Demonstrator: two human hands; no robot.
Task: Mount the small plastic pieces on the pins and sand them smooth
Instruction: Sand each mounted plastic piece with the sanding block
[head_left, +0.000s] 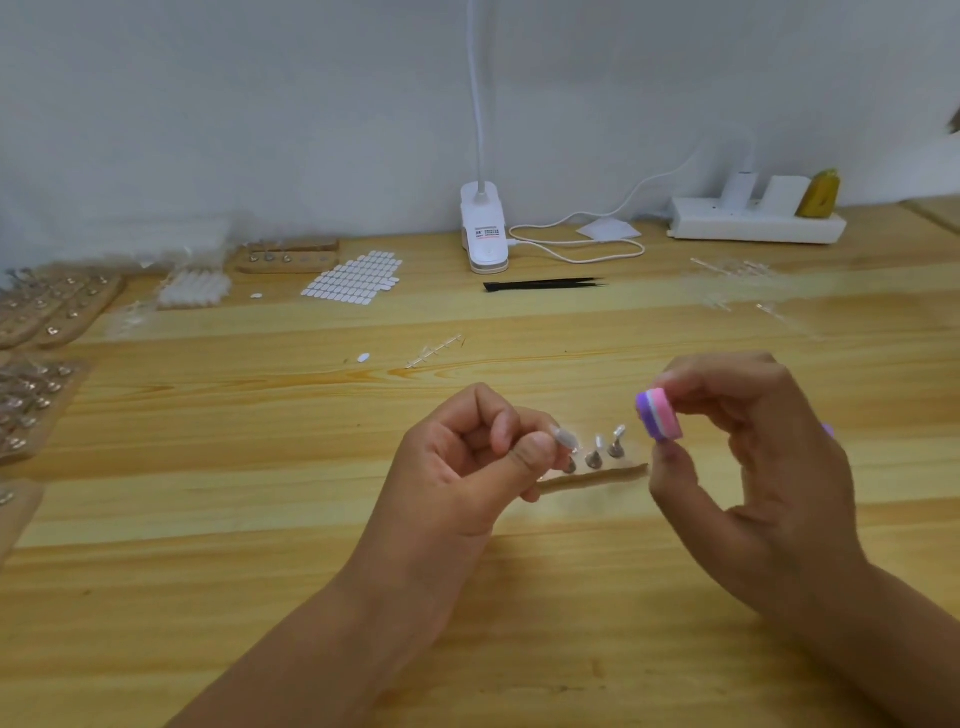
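Note:
My left hand (478, 457) pinches a small clear plastic piece (565, 437) between thumb and forefinger, just above a wooden strip (597, 479) lying on the table. Metal pins (594, 458) stand on that strip, two of them carrying clear pieces (618, 432). My right hand (753, 452) holds a pink and purple sanding block (658, 414) between thumb and fingers. The block hovers to the right of the held piece, apart from it.
A white sheet of adhesive tabs (353, 280) and more pin strips (288, 257) lie at the back left. Black tweezers (543, 284), a clip lamp (484, 234), a power strip (756, 221) and clear plastic sprues (737, 270) sit farther back.

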